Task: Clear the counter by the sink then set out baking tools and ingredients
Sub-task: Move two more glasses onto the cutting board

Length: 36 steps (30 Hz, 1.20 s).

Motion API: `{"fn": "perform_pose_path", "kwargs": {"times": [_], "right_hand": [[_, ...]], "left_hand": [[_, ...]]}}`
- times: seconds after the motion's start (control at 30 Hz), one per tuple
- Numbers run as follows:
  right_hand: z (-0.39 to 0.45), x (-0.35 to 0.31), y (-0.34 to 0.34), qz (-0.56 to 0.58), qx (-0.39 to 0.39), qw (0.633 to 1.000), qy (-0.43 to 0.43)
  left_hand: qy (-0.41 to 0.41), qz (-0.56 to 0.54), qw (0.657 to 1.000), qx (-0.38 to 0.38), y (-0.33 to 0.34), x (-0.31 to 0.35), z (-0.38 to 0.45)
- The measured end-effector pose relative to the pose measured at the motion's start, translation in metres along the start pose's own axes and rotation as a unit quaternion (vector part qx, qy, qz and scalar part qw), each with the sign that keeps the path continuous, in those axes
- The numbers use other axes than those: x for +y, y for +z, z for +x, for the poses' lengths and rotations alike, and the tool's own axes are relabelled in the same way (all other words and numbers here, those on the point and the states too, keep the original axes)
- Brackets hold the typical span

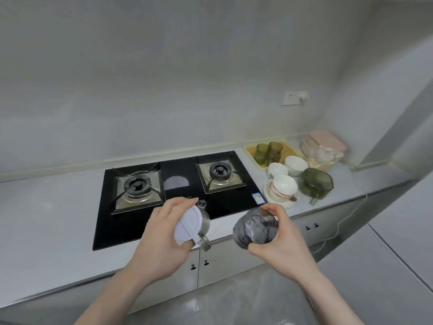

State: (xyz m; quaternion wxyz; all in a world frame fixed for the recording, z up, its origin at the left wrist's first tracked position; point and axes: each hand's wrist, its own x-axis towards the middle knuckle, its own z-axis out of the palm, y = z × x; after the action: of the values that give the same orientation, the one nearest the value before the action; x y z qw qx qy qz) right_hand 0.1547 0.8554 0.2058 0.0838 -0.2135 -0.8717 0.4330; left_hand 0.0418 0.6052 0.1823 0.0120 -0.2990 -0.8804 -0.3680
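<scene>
My left hand (161,233) grips a jar with a white clip-top lid (191,225), tilted on its side above the front edge of the counter. My right hand (278,240) holds a clear glass jar with dark contents (255,227), its base turned toward me. Both jars hang in the air in front of the black gas hob (178,184), apart from each other.
On the grey counter (46,219) to the right stand white bowls (284,187) on a plate, a green glass bowl (317,181), a yellow tray (290,148) with green glasses (269,151), pink boxes (325,141) and a plastic bag. A white cable (339,225) hangs over the cabinet doors.
</scene>
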Motion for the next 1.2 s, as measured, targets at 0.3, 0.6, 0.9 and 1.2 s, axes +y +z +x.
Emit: {"fn": "perform_pose_path", "kwargs": {"times": [0.3,0.6,0.9,1.2], "right_hand": [[0.08,0.039,-0.066,0.006,0.072,0.997,0.027],[0.193,0.093,-0.139,0.006,0.042,0.999,-0.014],[0.311,0.148,-0.223,-0.022,-0.007,0.999,-0.043],[0.39,0.171,-0.246,-0.031,-0.009,0.998,-0.061]], "left_hand": [[0.059,0.023,0.996,-0.064,0.048,0.036,0.124],[0.045,0.043,0.998,-0.026,0.113,0.079,0.217],[-0.013,0.037,0.999,0.02,0.187,0.133,0.295],[-0.021,0.073,0.997,0.005,0.206,0.145,0.35]]}}
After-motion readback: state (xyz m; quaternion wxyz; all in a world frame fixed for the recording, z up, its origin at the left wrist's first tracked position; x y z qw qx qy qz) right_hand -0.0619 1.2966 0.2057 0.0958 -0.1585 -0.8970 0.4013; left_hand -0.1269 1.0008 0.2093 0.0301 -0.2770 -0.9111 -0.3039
